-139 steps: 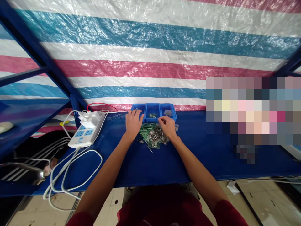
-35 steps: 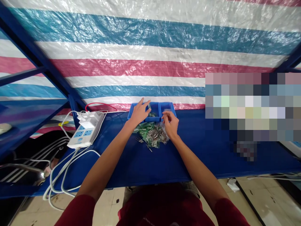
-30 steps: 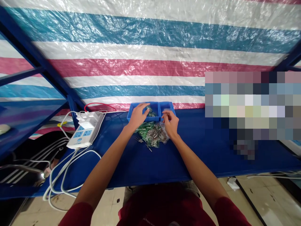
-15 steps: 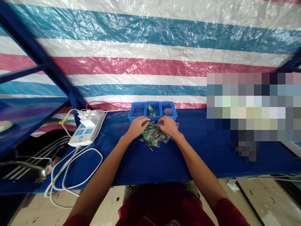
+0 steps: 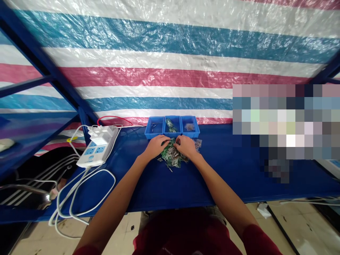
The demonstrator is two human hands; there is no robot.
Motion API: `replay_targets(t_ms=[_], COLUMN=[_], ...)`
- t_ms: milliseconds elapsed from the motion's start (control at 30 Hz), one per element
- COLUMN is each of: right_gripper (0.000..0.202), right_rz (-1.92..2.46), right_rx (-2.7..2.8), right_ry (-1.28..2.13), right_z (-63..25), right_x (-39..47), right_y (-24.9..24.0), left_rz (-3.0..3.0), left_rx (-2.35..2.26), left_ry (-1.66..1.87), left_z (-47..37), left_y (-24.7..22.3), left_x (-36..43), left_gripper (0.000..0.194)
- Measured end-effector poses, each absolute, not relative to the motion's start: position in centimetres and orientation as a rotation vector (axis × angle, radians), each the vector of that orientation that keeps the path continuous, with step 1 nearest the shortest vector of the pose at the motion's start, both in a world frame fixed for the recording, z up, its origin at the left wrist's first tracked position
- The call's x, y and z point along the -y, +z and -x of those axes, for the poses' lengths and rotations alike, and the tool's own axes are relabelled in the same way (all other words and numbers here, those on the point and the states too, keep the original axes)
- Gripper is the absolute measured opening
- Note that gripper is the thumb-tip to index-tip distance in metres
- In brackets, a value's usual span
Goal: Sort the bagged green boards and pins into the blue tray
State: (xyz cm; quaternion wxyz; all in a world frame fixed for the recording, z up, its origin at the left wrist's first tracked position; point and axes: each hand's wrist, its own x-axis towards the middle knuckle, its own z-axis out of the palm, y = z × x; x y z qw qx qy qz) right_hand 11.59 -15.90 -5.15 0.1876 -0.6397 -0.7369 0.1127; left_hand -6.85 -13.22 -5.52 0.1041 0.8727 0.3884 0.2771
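A heap of small metal pins or screws [image 5: 173,154] lies on green plastic packets [image 5: 175,163] at the middle of the blue table. My left hand [image 5: 156,147] curls in from the left, thumb and fingers drawn together at the green plastic's upper edge; what they hold is too small to make out. My right hand [image 5: 186,146] bends over the heap's right side with its fingers pinched among the metal pieces, and their contents are hidden. Just behind both hands stand the left blue bin [image 5: 153,135], the middle blue bin [image 5: 172,135] and the right blue bin [image 5: 190,135].
A few loose metal pieces lie in the left bin, green packets in the middle one, small clear pieces in the right. A clear packet [image 5: 198,143] lies beside my right hand. At the left are a power strip [image 5: 92,156] and looped white cables [image 5: 114,180]. Striped sheeting [image 5: 159,79] hangs behind.
My right hand has shifted slightly left, further over the heap, with its fingers drawn in. My left hand stays near the same spot. The view has tilted slightly.
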Motion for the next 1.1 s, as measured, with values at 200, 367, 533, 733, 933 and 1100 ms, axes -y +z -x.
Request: replay_targets(t_ms=[200, 367, 533, 733, 933, 1100], right_gripper=[0.013, 0.012, 0.011, 0.011, 0.013, 0.019], right_rz=[1.779, 1.766, 1.767, 1.737, 1.741, 1.784], right_rx=[2.075, 2.055, 2.031, 2.068, 2.075, 2.101], right_ry=[0.331, 0.374, 0.411, 0.44, 0.47, 0.387], right_z=[-11.6, -11.8, -11.8, -12.1, -12.2, -11.7], right_x=[15.8, 15.7, 15.7, 15.7, 15.8, 16.1], right_y=[-5.3, -5.3, -5.3, -4.8, -4.6, -4.3], left_rz=[-2.546, -2.534, -2.55, -2.551, -2.549, -2.551], left_rx=[-1.132, -1.145, -1.16, -1.156, -1.161, -1.166], left_ry=[0.821, 0.808, 0.796, 0.786, 0.774, 0.775], left_z=[6.8, 6.8, 6.8, 6.8, 6.8, 6.8], left_y=[-5.4, -5.4, -5.5, -5.5, -5.5, -5.6], left_x=[13.3, 13.4, 13.3, 13.3, 13.3, 13.2], left_gripper=[0.027, 0.028, 0.027, 0.028, 0.027, 0.025])
